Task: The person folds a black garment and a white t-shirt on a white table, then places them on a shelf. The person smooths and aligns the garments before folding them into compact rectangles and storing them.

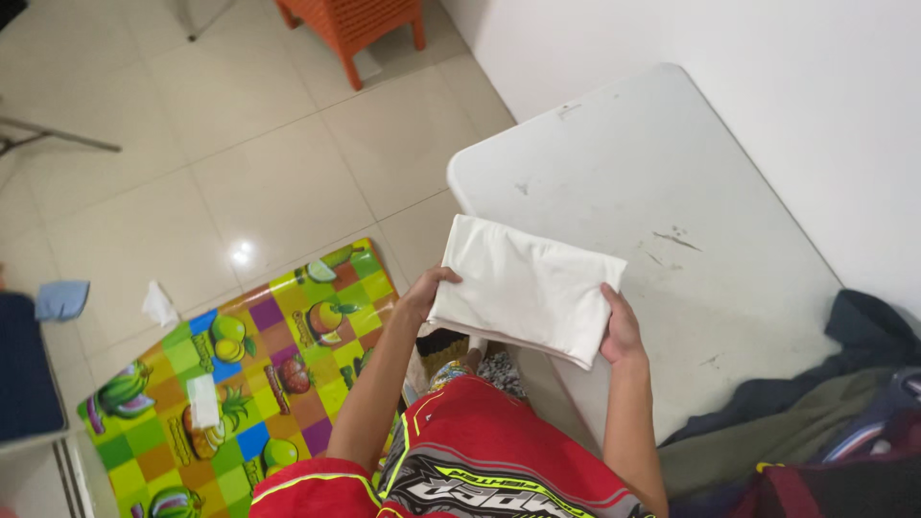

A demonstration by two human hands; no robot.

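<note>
Above white table (672, 192), both hands grip folded cloth (523, 288).

A folded white cloth rectangle (526, 288) is held over the near edge of the scuffed white plastic table (662, 211). Its left end is gripped by the left hand (427, 293), its right end by the right hand (622, 331). A heap of dark clothing (815, 412) is seen at the table's right. A fruit-patterned multicoloured mat (249, 374) is spread on the tiled floor (240, 144).
</note>
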